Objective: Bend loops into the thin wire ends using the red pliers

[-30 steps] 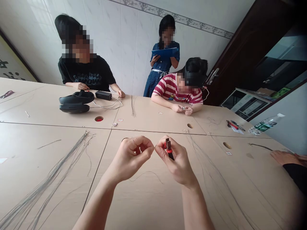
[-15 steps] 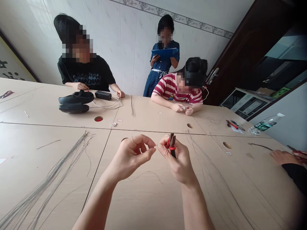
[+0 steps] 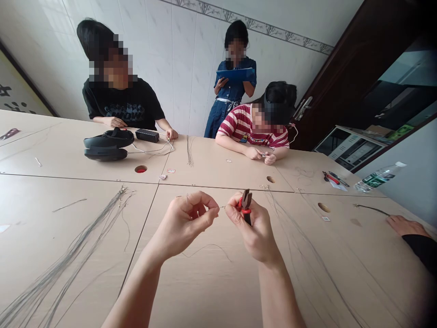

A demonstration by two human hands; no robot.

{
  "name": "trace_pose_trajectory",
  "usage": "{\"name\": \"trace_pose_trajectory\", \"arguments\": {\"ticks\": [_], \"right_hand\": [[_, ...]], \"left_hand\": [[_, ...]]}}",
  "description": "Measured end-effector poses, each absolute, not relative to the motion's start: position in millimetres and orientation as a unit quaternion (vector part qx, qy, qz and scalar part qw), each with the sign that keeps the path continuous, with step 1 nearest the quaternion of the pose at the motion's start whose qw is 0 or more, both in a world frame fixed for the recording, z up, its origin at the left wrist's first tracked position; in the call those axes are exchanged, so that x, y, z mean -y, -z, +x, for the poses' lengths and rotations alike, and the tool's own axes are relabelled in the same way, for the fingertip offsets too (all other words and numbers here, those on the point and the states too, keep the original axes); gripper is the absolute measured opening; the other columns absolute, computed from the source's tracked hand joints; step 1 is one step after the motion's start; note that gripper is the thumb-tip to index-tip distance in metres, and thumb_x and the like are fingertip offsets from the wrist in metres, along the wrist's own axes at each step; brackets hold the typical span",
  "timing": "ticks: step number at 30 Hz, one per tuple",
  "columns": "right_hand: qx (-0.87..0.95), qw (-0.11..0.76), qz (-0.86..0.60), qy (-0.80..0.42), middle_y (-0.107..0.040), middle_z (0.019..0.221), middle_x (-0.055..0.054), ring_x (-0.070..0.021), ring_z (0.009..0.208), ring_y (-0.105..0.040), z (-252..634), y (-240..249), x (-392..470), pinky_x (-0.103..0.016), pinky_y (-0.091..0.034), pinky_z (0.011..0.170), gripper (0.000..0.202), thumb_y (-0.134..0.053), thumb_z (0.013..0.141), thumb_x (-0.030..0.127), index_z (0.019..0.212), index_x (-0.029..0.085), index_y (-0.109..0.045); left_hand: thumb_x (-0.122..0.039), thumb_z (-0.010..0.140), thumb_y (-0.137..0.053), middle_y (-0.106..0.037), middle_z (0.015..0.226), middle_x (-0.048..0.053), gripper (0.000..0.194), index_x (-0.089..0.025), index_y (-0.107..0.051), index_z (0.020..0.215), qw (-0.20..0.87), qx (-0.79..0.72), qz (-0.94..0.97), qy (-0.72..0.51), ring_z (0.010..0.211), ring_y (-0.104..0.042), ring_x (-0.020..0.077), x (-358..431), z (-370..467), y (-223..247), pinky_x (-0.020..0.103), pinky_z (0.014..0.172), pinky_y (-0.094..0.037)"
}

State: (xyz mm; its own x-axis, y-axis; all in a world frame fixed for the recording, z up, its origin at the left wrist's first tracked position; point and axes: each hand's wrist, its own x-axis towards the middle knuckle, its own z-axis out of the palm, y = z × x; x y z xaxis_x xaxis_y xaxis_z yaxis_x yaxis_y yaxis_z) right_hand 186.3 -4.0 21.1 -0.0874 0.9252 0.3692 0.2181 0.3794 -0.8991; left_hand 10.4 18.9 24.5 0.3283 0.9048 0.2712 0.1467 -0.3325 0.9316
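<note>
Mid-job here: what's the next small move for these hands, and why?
I'd probably ease the right hand's pinch and turn the pliers toward the thin strand: the left hand appears to pinch its other side, a short length shows between the fingertips, and the pliers sit in the right hand, head upward, off the strand.

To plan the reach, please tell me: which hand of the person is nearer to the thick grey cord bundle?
Left. The left hand is just to the right of the cord bundle; the right hand, holding pliers, is farther right, beyond the left one.
</note>
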Motion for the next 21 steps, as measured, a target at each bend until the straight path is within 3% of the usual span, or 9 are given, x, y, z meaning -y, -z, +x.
{"name": "trace_pose_trajectory", "arguments": {"ticks": [6, 21], "right_hand": [[0.658, 0.508, -0.438, -0.344, -0.042, 0.068, 0.003, -0.0108, 0.057, -0.036, 185.6, -23.0, 4.7, -0.027, -0.029, 0.054, 0.025, -0.054, 0.095, 0.036, 0.076, 0.02, -0.049], [0.662, 0.512, -0.428, -0.343, -0.042, 0.071, 0.003, -0.0105, 0.06, -0.036, 185.3, -23.7, 4.3, -0.026, -0.031, 0.057, 0.022, -0.054, 0.096, 0.031, 0.077, 0.02, -0.049]], "left_hand": [[-0.021, 0.085, -0.059, -0.029, 0.049, -0.009, 0.013, -0.018, -0.059, 0.073, 0.414, -0.389, 0.69, -0.448, 0.045, -0.022, 0.0059, -18.0, 9.4, -25.4, 0.02, 0.039, -0.019], [-0.015, 0.084, -0.059, -0.042, 0.053, -0.007, 0.013, -0.018, -0.058, 0.071, 0.418, -0.363, 0.68, -0.481, 0.046, -0.027, 0.0047, -13.6, 11.2, -28.0, 0.018, 0.039, -0.021]]}}
